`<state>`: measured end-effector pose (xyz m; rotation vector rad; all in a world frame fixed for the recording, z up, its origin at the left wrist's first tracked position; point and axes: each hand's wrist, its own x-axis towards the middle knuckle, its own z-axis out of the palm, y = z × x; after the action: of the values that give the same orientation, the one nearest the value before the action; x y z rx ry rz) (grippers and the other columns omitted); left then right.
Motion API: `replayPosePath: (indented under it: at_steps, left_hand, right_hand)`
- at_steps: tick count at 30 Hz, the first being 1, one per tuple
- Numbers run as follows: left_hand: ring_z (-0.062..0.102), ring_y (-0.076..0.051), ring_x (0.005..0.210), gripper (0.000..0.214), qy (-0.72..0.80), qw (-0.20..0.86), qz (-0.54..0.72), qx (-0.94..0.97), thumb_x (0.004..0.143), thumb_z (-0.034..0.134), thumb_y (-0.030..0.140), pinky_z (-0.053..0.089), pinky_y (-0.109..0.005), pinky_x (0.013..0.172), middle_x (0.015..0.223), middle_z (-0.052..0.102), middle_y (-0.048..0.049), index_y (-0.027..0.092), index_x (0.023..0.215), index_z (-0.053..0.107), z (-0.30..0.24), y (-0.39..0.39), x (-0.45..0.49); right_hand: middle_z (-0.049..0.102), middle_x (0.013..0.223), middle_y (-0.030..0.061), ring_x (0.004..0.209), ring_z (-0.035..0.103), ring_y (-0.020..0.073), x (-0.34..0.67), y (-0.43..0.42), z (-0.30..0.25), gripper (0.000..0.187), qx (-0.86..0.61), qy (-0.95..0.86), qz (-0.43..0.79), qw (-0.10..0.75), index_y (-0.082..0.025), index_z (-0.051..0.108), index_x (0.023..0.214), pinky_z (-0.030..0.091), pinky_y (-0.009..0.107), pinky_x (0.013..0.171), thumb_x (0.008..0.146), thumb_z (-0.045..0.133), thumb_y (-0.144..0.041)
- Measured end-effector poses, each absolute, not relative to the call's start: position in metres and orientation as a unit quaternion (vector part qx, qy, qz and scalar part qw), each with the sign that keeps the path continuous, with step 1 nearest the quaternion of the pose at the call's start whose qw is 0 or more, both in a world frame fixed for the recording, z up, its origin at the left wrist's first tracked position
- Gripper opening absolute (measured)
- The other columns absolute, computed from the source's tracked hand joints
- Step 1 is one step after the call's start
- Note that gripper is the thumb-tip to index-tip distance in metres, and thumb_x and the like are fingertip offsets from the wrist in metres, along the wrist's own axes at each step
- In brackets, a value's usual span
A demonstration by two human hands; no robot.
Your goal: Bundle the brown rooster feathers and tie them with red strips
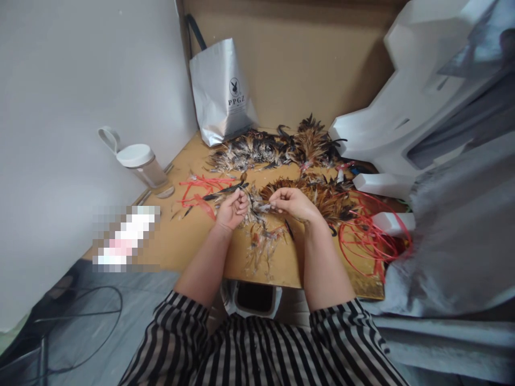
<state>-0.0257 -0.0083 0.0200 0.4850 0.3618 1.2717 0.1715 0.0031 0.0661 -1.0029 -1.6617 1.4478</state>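
Both of the person's hands work close together above the counter (169, 230), just a little apart. I see the right hand (295, 203) with thumb and forefinger brought together, pinching a pale tuft (264, 207) that points toward the other hand; whether it is one feather or several, I cannot tell from here. The left hand (232, 210) has its fingers curled in, and I cannot make out what, if anything, they grip. Dark feathers (221, 192) lie right beside it.

The tuft is over the middle of the counter, with loose wispy feathers (265, 241) scattered nearer the person. A heap of brown feathers (330, 201) spreads beyond and to the right of the right hand, and a row of mottled feathers (257, 147) runs farther back, in front of a silver bag (219, 91). Red strips (197, 185) lie past the left hand, near a cup with a white lid (147, 171). Over on the right, tangled red strands (362, 236) loop at the counter's edge, next to grey cloth (462, 225).
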Motion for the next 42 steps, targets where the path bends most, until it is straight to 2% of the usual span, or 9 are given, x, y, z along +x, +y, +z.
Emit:
replayPosePath:
  at_steps: [6, 10, 14, 18, 26, 33, 39, 42]
  left_hand:
    - [0.035, -0.002, 0.043, 0.018, 0.236, 0.747, 0.550, 0.291, 0.066, 0.066, 0.026, 0.018, -0.011, 0.033, 0.057, 0.044, 0.0019, 0.012, 0.069, 0.055, 0.021, -0.010, -0.021]
    - [0.036, -0.001, 0.042, 0.019, 0.303, 0.706, 0.522, 0.371, 0.063, 0.068, 0.024, 0.018, -0.013, 0.034, 0.058, 0.050, 0.0008, 0.011, 0.073, 0.060, 0.022, -0.014, -0.012]
    - [0.043, -0.003, 0.048, 0.028, 0.326, 0.674, 0.528, 0.400, 0.063, 0.069, 0.025, 0.025, -0.014, 0.039, 0.068, 0.058, -0.0012, 0.014, 0.087, 0.063, 0.020, -0.016, -0.004]
    - [0.043, -0.003, 0.050, 0.022, 0.327, 0.641, 0.557, 0.414, 0.064, 0.067, 0.028, 0.027, -0.015, 0.041, 0.069, 0.058, -0.0016, 0.013, 0.080, 0.064, 0.014, -0.014, 0.000]
    - [0.039, -0.004, 0.043, 0.023, 0.378, 0.581, 0.571, 0.440, 0.065, 0.066, 0.035, 0.026, -0.016, 0.039, 0.050, 0.048, 0.0030, 0.013, 0.067, 0.059, 0.006, -0.009, 0.000]
    - [0.041, -0.004, 0.039, 0.025, 0.411, 0.539, 0.584, 0.447, 0.064, 0.066, 0.036, 0.030, -0.017, 0.040, 0.050, 0.054, 0.0019, 0.013, 0.070, 0.060, 0.011, -0.008, -0.003]
    - [0.047, -0.005, 0.042, 0.025, 0.415, 0.532, 0.619, 0.401, 0.062, 0.067, 0.034, 0.035, -0.017, 0.044, 0.060, 0.062, -0.0021, 0.013, 0.075, 0.062, 0.013, -0.006, -0.010]
    - [0.051, -0.005, 0.050, 0.023, 0.403, 0.532, 0.623, 0.408, 0.062, 0.068, 0.032, 0.038, -0.017, 0.048, 0.078, 0.066, -0.0051, 0.014, 0.074, 0.063, 0.015, -0.006, -0.013]
  right_hand:
    - [0.055, 0.056, -0.0036, 0.041, 0.041, 0.0037, 0.173, -0.004, 0.058, 0.020, -0.314, -0.500, 0.615, 0.523, -0.018, 0.058, 0.080, 0.028, 0.016, 0.039, 0.064, 0.067, -0.025]
    - [0.055, 0.057, -0.0046, 0.044, 0.042, 0.0042, 0.161, -0.004, 0.046, 0.020, -0.278, -0.436, 0.629, 0.580, -0.020, 0.057, 0.080, 0.029, 0.016, 0.040, 0.064, 0.067, -0.024]
    - [0.057, 0.060, -0.0032, 0.047, 0.045, 0.0053, 0.142, -0.004, 0.034, 0.021, -0.308, -0.436, 0.618, 0.578, -0.019, 0.059, 0.081, 0.033, 0.017, 0.042, 0.063, 0.068, -0.026]
    - [0.057, 0.058, -0.0035, 0.048, 0.046, 0.0056, 0.129, -0.005, 0.024, 0.022, -0.321, -0.454, 0.584, 0.591, -0.018, 0.061, 0.082, 0.034, 0.017, 0.045, 0.063, 0.067, -0.028]
    - [0.057, 0.061, -0.0029, 0.050, 0.047, 0.0069, 0.124, -0.004, 0.015, 0.025, -0.351, -0.493, 0.550, 0.576, -0.018, 0.062, 0.083, 0.038, 0.020, 0.049, 0.062, 0.066, -0.030]
    - [0.055, 0.054, -0.0025, 0.046, 0.045, 0.0080, 0.127, -0.002, 0.017, 0.024, -0.399, -0.498, 0.543, 0.546, -0.016, 0.062, 0.078, 0.036, 0.022, 0.046, 0.061, 0.065, -0.034]
    - [0.053, 0.055, -0.0035, 0.045, 0.041, 0.0068, 0.141, 0.001, 0.026, 0.020, -0.428, -0.529, 0.484, 0.549, -0.017, 0.061, 0.075, 0.033, 0.021, 0.047, 0.062, 0.062, -0.031]
    - [0.053, 0.056, -0.0035, 0.045, 0.039, 0.0062, 0.144, 0.001, 0.028, 0.019, -0.415, -0.528, 0.493, 0.552, -0.016, 0.060, 0.075, 0.031, 0.020, 0.046, 0.062, 0.062, -0.030]
